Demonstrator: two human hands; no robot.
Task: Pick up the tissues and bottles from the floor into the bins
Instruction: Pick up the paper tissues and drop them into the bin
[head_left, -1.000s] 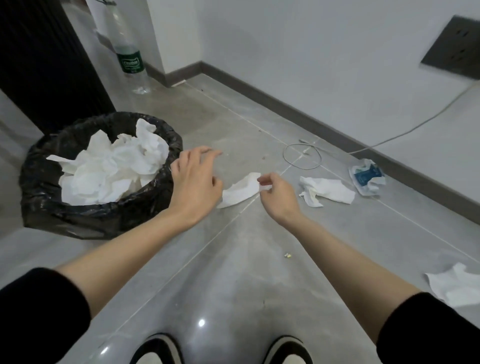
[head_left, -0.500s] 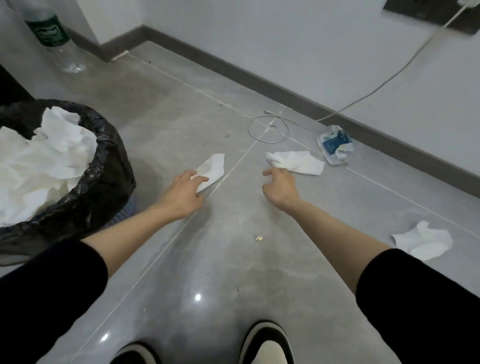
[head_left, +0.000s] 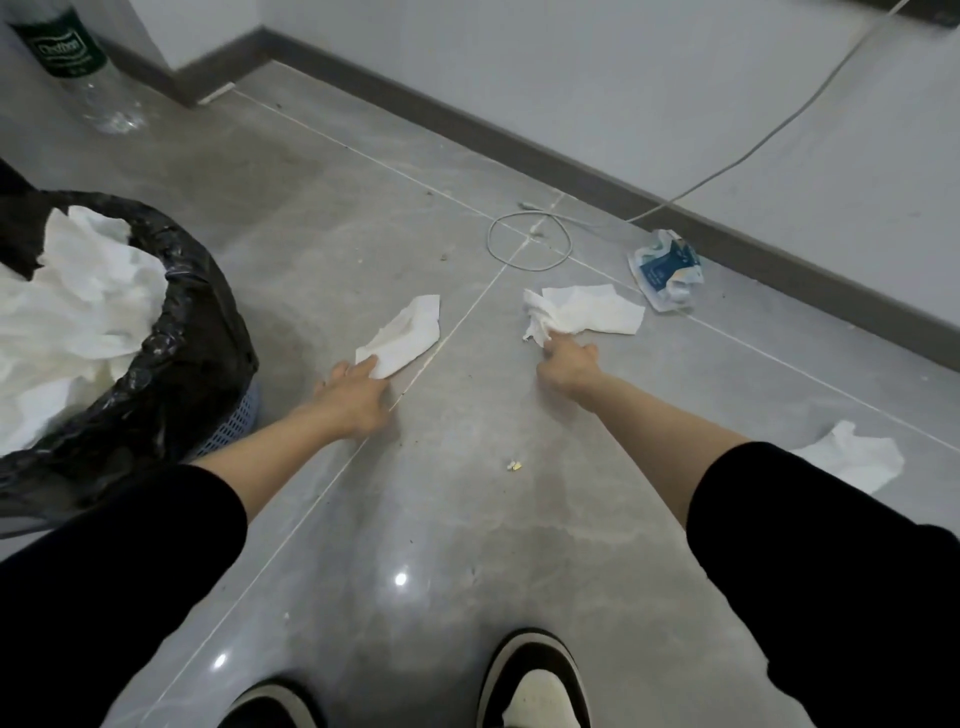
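left hand (head_left: 353, 397): fingers now on near corner of flat tissue (head_left: 402, 335), centre frame; grasp unclear
right hand (head_left: 569, 361): has reached crumpled tissue (head_left: 582, 310), pinching its near edge
bin (head_left: 197, 332): left edge, black liner, full of white tissues
bottle (head_left: 78, 62): upper left, on floor

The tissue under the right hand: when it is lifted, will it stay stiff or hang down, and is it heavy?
The tissue will probably hang limp, since it already lies crumpled and folded at the right hand. It looks thin, so likely very light. Pinched at one corner, the flat part may trail and drag on the floor.
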